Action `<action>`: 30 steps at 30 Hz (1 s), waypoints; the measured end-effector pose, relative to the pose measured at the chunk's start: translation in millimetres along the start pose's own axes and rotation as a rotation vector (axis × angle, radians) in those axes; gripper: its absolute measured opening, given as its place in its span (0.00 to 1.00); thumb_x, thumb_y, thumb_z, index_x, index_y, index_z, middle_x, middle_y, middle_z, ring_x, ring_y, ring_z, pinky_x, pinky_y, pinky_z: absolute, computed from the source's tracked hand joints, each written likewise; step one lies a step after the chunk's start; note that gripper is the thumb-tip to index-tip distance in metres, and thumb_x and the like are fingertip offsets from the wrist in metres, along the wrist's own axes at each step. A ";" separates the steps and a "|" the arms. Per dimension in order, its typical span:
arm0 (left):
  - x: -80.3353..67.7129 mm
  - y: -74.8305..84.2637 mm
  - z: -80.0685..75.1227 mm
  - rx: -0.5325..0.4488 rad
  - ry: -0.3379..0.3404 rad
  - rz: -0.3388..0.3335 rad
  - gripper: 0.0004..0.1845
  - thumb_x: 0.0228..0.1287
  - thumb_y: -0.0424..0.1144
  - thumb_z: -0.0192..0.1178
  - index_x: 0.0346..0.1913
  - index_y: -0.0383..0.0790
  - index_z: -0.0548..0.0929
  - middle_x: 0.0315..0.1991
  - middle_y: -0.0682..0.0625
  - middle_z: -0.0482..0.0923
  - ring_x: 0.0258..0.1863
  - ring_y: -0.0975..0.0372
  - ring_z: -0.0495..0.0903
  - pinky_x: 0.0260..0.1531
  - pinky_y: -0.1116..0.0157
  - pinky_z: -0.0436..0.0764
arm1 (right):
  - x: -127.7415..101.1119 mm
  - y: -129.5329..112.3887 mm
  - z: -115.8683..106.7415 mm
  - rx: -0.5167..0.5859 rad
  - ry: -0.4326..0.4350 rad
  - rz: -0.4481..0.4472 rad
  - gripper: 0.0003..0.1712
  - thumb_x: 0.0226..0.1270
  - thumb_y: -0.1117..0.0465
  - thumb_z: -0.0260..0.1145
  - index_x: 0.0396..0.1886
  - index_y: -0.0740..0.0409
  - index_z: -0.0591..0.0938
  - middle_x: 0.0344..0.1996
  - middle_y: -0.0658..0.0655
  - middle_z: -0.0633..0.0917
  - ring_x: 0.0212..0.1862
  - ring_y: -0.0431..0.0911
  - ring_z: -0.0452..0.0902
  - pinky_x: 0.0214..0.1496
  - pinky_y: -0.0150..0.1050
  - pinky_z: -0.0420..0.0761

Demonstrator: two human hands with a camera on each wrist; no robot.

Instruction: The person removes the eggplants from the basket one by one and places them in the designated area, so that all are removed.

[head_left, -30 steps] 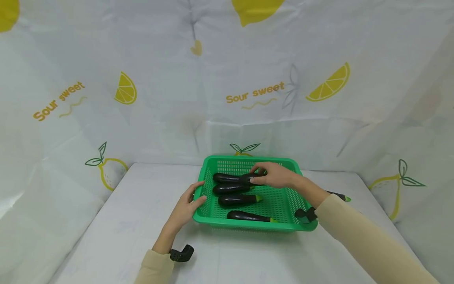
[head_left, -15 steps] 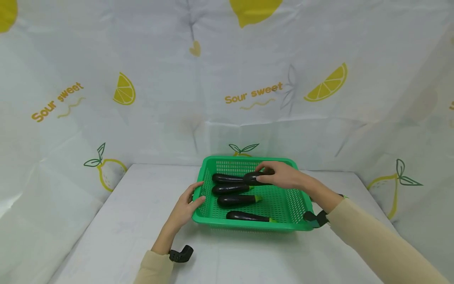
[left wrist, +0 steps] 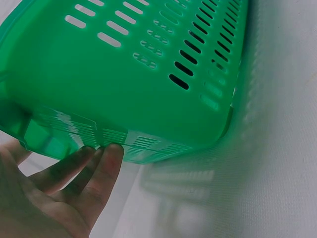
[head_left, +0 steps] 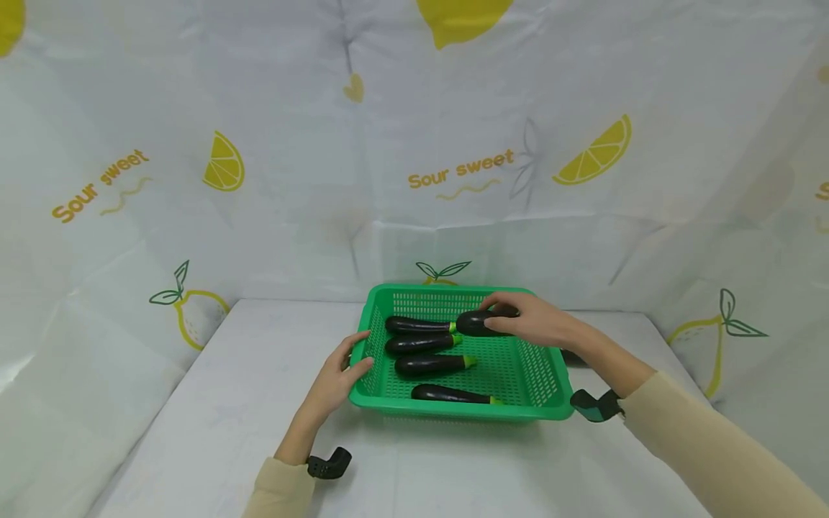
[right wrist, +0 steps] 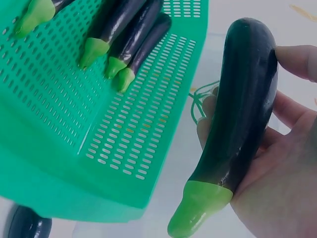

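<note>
A green slotted basket (head_left: 453, 414) sits on the white table and holds several dark eggplants (head_left: 430, 364) lying in a row. My right hand (head_left: 518, 320) grips another eggplant (head_left: 476, 322) above the basket's back right part. In the right wrist view that eggplant (right wrist: 242, 109) lies across my fingers (right wrist: 297, 59), green cap toward the wrist. My left hand (head_left: 337, 374) rests against the basket's left rim. The left wrist view shows its straight fingers (left wrist: 99, 166) touching the ribbed flange under the rim of the basket (left wrist: 148, 74).
One more eggplant (right wrist: 27, 225) lies on the table just outside the basket (right wrist: 59, 163), on its right side. A lemon-print cloth (head_left: 453, 173) walls the table at the back and on both sides. Bare tabletop (head_left: 227, 374) extends left of the basket.
My right hand has carried the held eggplant rightward, away from the back of the row toward the basket's back right corner. The left hand has stayed on the rim.
</note>
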State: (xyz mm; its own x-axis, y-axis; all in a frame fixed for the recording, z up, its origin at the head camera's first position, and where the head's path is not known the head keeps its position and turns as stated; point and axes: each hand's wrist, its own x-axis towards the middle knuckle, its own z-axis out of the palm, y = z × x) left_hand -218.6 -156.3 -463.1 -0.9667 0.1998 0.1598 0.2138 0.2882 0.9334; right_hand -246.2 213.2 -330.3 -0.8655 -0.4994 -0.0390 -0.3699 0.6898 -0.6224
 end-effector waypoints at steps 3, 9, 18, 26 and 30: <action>0.0 -0.1 -0.1 0.004 0.001 0.002 0.30 0.75 0.44 0.60 0.76 0.46 0.67 0.75 0.37 0.62 0.73 0.40 0.63 0.66 0.39 0.67 | -4.7 1.7 -3.1 0.003 0.011 0.003 0.23 0.77 0.49 0.61 0.63 0.55 0.79 0.50 0.55 0.84 0.51 0.50 0.79 0.52 0.50 0.77; 0.2 -0.3 0.0 0.019 0.003 -0.001 0.29 0.76 0.42 0.59 0.76 0.45 0.67 0.76 0.37 0.61 0.73 0.40 0.63 0.66 0.39 0.67 | -14.0 5.1 -9.0 -0.022 0.047 -0.013 0.22 0.76 0.48 0.61 0.62 0.54 0.80 0.49 0.54 0.84 0.51 0.49 0.79 0.53 0.51 0.77; 0.8 -0.1 0.3 0.011 0.004 -0.014 0.29 0.76 0.43 0.60 0.76 0.47 0.67 0.76 0.38 0.61 0.73 0.40 0.62 0.67 0.39 0.65 | -27.0 15.2 -13.9 -0.046 0.099 -0.008 0.21 0.76 0.49 0.63 0.61 0.54 0.81 0.50 0.53 0.84 0.52 0.48 0.79 0.53 0.51 0.77; 1.2 -0.2 0.0 0.016 0.001 -0.015 0.29 0.76 0.42 0.59 0.76 0.47 0.67 0.76 0.38 0.61 0.74 0.40 0.62 0.67 0.38 0.65 | -39.0 25.6 -17.4 -0.039 0.119 -0.009 0.20 0.75 0.50 0.63 0.60 0.54 0.81 0.48 0.52 0.85 0.49 0.48 0.80 0.50 0.50 0.77; 0.9 0.1 -0.4 0.009 0.004 -0.019 0.29 0.76 0.43 0.60 0.76 0.47 0.67 0.76 0.38 0.61 0.74 0.41 0.62 0.67 0.39 0.65 | -44.5 30.4 -19.3 -0.032 0.132 -0.015 0.19 0.75 0.51 0.64 0.59 0.53 0.81 0.46 0.52 0.86 0.47 0.48 0.80 0.48 0.48 0.77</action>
State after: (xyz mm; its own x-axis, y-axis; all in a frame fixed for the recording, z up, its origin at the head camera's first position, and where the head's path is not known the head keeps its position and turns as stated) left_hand -219.5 -156.4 -462.8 -0.9711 0.1908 0.1431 0.1965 0.2999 0.9335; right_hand -225.5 266.6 -332.4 -0.8960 -0.4377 0.0747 -0.3918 0.7002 -0.5969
